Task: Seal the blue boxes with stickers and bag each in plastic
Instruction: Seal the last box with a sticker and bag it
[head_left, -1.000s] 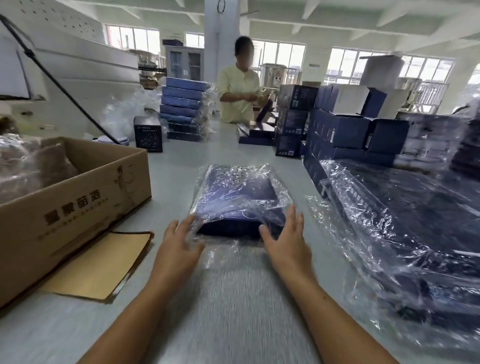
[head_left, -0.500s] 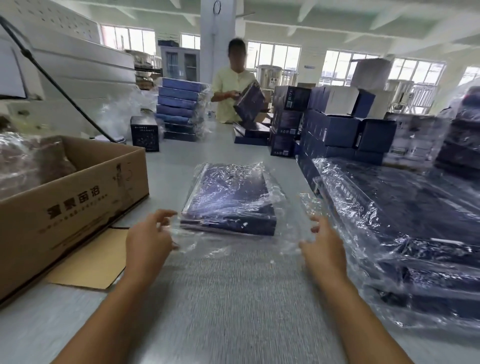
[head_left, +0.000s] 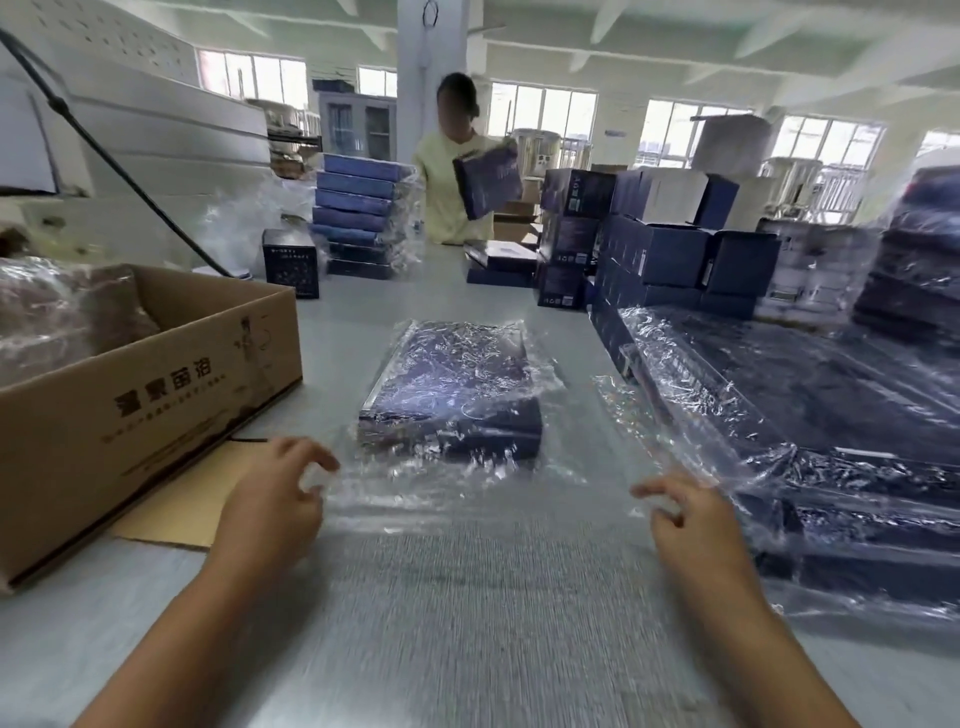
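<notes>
A flat dark blue box (head_left: 452, 395) lies on the grey table inside a clear plastic bag (head_left: 467, 483) whose loose open end stretches toward me. My left hand (head_left: 270, 499) is at the left corner of that end, with curled fingers and thumb pinching the film. My right hand (head_left: 685, 519) is at the right corner, its fingers curled on the film in the same way. Both hands stay short of the box itself.
An open cardboard carton (head_left: 150, 405) with a loose flap stands at the left. Bagged blue boxes (head_left: 831, 415) lie in a pile at the right, behind them stacked dark boxes (head_left: 665, 249). Across the table a person (head_left: 452, 192) holds a blue box beside another stack (head_left: 358, 218).
My hands left the near edge of the box and spread apart to the two corners of the bag's open end. The box now lies flat. The person opposite lifted a box.
</notes>
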